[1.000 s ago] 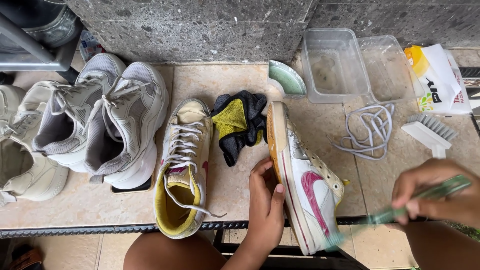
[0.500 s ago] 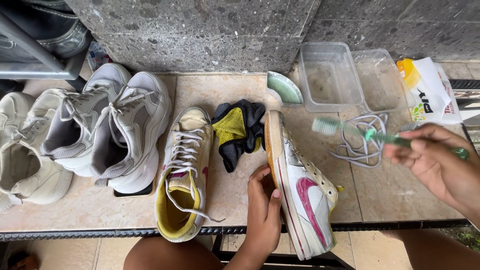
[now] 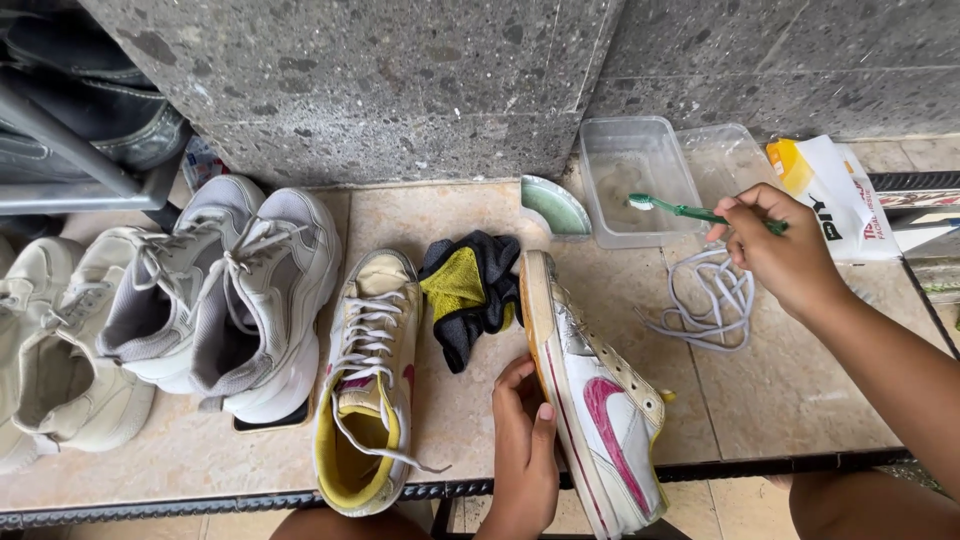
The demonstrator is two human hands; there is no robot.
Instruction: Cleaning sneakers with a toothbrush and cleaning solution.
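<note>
My left hand [image 3: 525, 445] grips the pink-swoosh sneaker [image 3: 598, 400] tipped at the tiled ledge's [image 3: 780, 390] front edge, right hand [image 3: 780, 250] pinching one green toothbrush [image 3: 690, 211] over two clear tubs [image 3: 640, 175], open tile between.

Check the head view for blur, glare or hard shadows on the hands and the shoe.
Head view: soft, even daylight, no glare, only faint shadows. Left hand and the tilted white shoe are sharp. Right hand and green toothbrush show slight blur at most. Wide-lens bending shows at the edges.
</note>
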